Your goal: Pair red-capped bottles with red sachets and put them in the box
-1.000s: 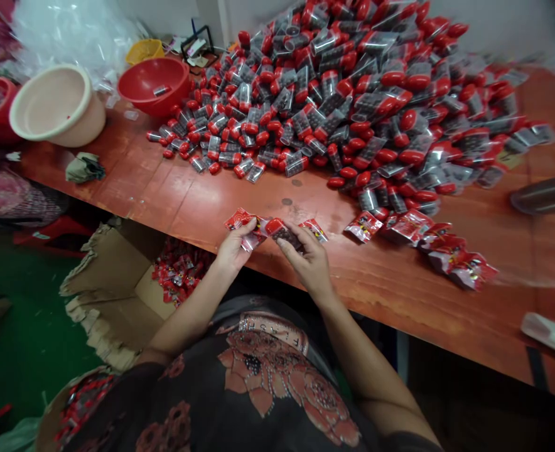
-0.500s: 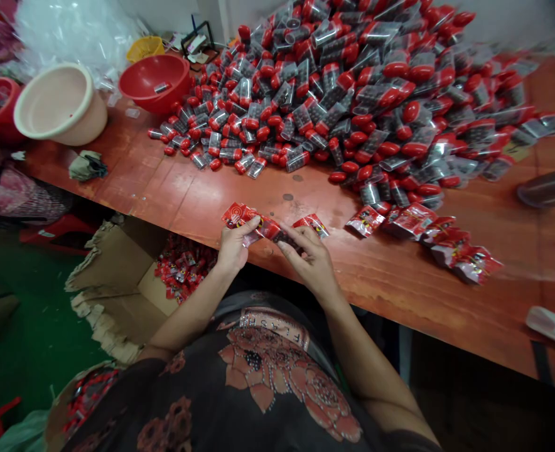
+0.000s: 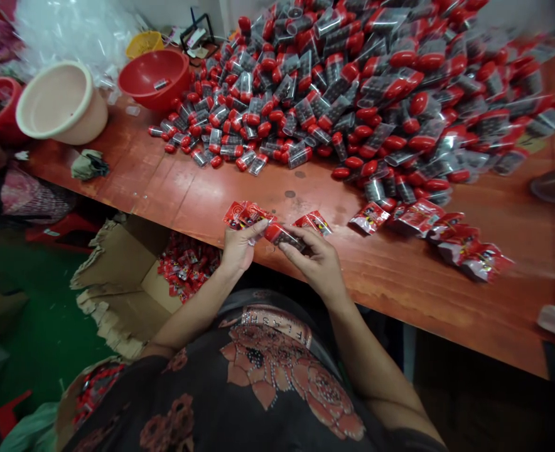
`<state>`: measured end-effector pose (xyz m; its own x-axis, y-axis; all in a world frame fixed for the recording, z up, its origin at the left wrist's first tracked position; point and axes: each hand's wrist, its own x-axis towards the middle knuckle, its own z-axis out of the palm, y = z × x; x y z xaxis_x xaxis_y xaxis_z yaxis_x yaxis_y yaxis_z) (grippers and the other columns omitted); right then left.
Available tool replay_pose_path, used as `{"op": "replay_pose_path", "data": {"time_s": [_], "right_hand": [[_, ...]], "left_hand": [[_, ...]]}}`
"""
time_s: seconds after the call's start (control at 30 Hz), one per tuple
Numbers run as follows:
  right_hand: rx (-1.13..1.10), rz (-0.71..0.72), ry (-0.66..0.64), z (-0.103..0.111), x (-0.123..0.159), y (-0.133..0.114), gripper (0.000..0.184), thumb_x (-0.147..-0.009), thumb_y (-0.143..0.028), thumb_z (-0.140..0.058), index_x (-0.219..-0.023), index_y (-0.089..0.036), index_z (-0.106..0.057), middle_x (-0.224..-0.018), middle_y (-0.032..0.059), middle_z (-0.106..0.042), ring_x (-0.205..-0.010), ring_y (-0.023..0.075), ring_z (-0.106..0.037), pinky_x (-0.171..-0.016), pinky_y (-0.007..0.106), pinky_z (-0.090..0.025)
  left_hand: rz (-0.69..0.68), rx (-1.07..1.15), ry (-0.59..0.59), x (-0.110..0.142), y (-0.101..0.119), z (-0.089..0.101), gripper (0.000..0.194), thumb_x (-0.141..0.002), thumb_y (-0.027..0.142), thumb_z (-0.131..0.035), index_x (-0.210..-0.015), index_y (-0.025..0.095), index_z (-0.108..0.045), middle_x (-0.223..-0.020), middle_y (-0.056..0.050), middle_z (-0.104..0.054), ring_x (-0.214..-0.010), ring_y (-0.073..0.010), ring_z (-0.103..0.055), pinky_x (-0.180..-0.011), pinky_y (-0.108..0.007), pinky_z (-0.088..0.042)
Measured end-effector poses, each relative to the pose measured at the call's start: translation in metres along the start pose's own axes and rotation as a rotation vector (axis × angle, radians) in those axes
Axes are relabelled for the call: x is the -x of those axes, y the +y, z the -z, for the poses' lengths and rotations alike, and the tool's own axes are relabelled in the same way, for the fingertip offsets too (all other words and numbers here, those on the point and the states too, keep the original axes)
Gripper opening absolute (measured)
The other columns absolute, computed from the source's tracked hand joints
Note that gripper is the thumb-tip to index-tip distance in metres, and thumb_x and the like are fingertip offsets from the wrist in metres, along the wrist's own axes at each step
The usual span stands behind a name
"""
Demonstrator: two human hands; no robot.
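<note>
My left hand [image 3: 238, 250] is closed on a red printed packet [image 3: 245, 215], thumb on top, near the table's front edge. What looks like a second packet overlaps it. My right hand [image 3: 323, 263] pinches a clear tube [image 3: 287, 236] with dark round contents, its red cap pointing at the left hand. That cap touches or lies very close to the packet's right end; I cannot tell whether it is inside. Just behind my right fingers, another red packet [image 3: 313, 221] lies on the table.
A big heap of red-capped tubes [image 3: 301, 113] covers the table's back. Several filled packets [image 3: 456, 238] lie in a row at right. At left stand a red bowl [image 3: 152, 78] and a cream tub [image 3: 61, 103]. Below the edge, a torn cardboard box [image 3: 112, 263] holds red packets.
The tube in my right hand shows more fully now, its red cap in plain sight by the packet. My right hand has shifted slightly right. The whole view has also moved a little.
</note>
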<state>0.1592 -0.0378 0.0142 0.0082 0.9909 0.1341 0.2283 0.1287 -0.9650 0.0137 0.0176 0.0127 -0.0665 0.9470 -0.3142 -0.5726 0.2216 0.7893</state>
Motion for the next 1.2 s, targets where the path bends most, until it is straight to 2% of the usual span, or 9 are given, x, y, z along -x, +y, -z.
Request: {"op": "replay_pose_path", "data": {"time_s": [0.23, 0.4, 0.6, 0.83, 0.93, 1.03, 1.2], "right_hand": [[-0.005, 0.027, -0.032, 0.003, -0.002, -0.003, 0.032, -0.085, -0.026, -0.064, -0.117, -0.028, -0.067, -0.097, 0.0031, -0.064, -0.087, 0.0161, -0.059, -0.076, 0.034, -0.048], [-0.034, -0.027, 0.078, 0.001, 0.0, -0.001, 0.03, -0.084, -0.027, -0.064, -0.113, -0.029, -0.069, -0.099, 0.0034, -0.066, -0.088, 0.0167, -0.061, -0.08, 0.037, -0.05], [-0.245, -0.197, 0.238, -0.02, 0.008, 0.01, 0.031, -0.084, -0.031, -0.065, -0.114, -0.028, -0.069, -0.104, 0.0054, -0.069, -0.093, 0.0186, -0.064, -0.086, 0.042, -0.054], [-0.223, -0.113, 0.369, -0.042, 0.021, 0.021, 0.032, -0.085, -0.03, -0.065, -0.116, -0.029, -0.067, -0.11, 0.0049, -0.066, -0.102, 0.0193, -0.063, -0.097, 0.045, -0.051], [-0.256, -0.145, 0.426, -0.051, 0.024, 0.021, 0.035, -0.088, -0.029, -0.059, -0.123, -0.028, -0.063, -0.113, 0.0064, -0.066, -0.101, 0.019, -0.064, -0.093, 0.043, -0.054], [-0.308, -0.18, 0.425, -0.056, 0.025, 0.021, 0.037, -0.09, -0.029, -0.056, -0.127, -0.028, -0.06, -0.112, 0.0064, -0.067, -0.097, 0.0182, -0.065, -0.088, 0.041, -0.056], [-0.242, -0.099, 0.338, -0.047, 0.021, 0.021, 0.029, -0.085, -0.027, -0.065, -0.113, -0.032, -0.069, -0.103, 0.0026, -0.064, -0.094, 0.0165, -0.062, -0.088, 0.04, -0.054]], "left_hand": [[0.019, -0.013, -0.037, 0.003, 0.001, -0.002, 0.031, -0.052, 0.014, -0.086, -0.076, 0.016, -0.066, -0.076, 0.002, -0.07, -0.07, -0.0106, -0.065, -0.073, -0.024, -0.051], [0.042, -0.06, -0.052, 0.007, 0.003, 0.001, 0.034, -0.051, 0.015, -0.087, -0.078, 0.017, -0.067, -0.078, 0.002, -0.07, -0.071, -0.0116, -0.065, -0.07, -0.024, -0.052], [0.076, -0.163, -0.063, 0.011, 0.001, 0.001, 0.033, -0.051, 0.02, -0.088, -0.076, 0.016, -0.067, -0.075, 0.001, -0.07, -0.067, -0.0119, -0.064, -0.068, -0.025, -0.052], [0.093, -0.171, -0.093, 0.015, -0.001, 0.002, 0.029, -0.053, 0.019, -0.086, -0.075, 0.016, -0.068, -0.076, 0.0, -0.071, -0.068, -0.0128, -0.064, -0.07, -0.026, -0.052], [0.087, -0.129, -0.075, 0.022, -0.008, 0.001, 0.027, -0.056, 0.019, -0.085, -0.077, 0.016, -0.068, -0.075, 0.0, -0.07, -0.068, -0.012, -0.064, -0.068, -0.025, -0.052], [0.056, -0.081, -0.034, 0.027, -0.014, 0.0, 0.027, -0.057, 0.019, -0.084, -0.079, 0.017, -0.068, -0.078, 0.0, -0.071, -0.07, -0.0123, -0.065, -0.072, -0.026, -0.052], [0.011, -0.069, -0.035, 0.023, -0.012, 0.005, 0.028, -0.056, 0.018, -0.085, -0.078, 0.017, -0.068, -0.077, 0.001, -0.07, -0.071, -0.0121, -0.065, -0.075, -0.026, -0.051]]}}
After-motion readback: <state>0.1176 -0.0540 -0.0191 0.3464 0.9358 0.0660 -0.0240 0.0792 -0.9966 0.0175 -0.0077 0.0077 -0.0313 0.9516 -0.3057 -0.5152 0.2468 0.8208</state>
